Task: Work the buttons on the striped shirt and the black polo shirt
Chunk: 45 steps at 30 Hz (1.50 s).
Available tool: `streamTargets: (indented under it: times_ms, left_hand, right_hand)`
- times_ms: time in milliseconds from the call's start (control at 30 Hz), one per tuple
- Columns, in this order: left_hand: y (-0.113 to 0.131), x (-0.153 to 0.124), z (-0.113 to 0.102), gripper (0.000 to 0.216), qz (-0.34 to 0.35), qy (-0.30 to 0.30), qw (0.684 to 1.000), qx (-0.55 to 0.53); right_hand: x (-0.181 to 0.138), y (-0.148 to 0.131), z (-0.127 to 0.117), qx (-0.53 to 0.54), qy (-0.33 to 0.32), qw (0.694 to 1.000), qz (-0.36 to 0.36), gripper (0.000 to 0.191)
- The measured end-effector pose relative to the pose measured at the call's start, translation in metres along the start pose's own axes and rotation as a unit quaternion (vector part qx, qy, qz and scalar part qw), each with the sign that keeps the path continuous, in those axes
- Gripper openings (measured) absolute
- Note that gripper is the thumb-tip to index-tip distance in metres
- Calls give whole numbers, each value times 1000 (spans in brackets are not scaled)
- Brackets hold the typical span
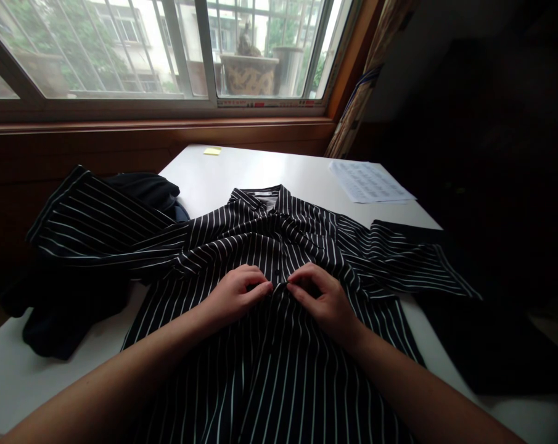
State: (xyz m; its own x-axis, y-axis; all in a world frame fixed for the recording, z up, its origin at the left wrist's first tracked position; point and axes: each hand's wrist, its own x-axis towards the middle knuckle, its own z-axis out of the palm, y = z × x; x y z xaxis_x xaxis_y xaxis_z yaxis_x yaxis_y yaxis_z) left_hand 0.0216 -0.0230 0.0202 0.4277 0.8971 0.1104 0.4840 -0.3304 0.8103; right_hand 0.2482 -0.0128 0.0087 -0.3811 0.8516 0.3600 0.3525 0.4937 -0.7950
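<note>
On white table (242,172), left hand (235,295), right hand (322,302), fingertips together pinching striped shirt (279,357) placket.

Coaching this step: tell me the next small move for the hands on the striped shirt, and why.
Probably work the fastening closed at the pinch: left hand and right hand meet fingertip to fingertip on the striped shirt at its front opening, cloth bunched there. The button itself is hidden.

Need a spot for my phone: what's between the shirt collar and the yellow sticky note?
Only bare table lies between the shirt collar and the yellow sticky note, in the head view.
</note>
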Motion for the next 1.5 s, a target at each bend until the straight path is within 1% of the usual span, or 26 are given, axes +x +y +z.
streamTargets:
  times_ms: [133, 267, 433, 600, 700, 900, 1067, 1167, 1500]
  left_hand:
    - [-7, -1, -4, 19, 41, -3, 997, 69]
    - [-17, -1, -12, 16, 81, 7, 983, 163]
    - [-30, -1, -19, 35, 76, 20, 960, 270]
    - [-36, 0, -21, 44, 53, 16, 942, 332]
    - [-35, 0, -21, 46, 43, 16, 933, 358]
    - [-30, -1, -20, 45, 38, 27, 924, 380]
    - [-29, 1, -21, 38, 46, 40, 921, 385]
    - [-29, 1, -21, 38, 45, 38, 920, 388]
    - [-26, 0, -18, 44, 11, 20, 909, 416]
  right_hand:
    - [1, 0, -2, -10, 14, 1000, 4, 5]
    - [3, 0, -4, -29, 46, 998, 16, 4]
    - [3, 3, -6, -48, 93, 994, 33, 5]
    - [4, 7, -6, -64, 124, 990, 32, 7]
    - [4, 9, -6, -62, 135, 988, 37, 8]
    - [4, 9, -6, -53, 127, 989, 49, 8]
    - [4, 8, -6, -51, 122, 990, 51, 7]
    - [3, 7, -6, -49, 117, 991, 51, 7]
    - [4, 7, -6, -51, 117, 990, 51, 7]
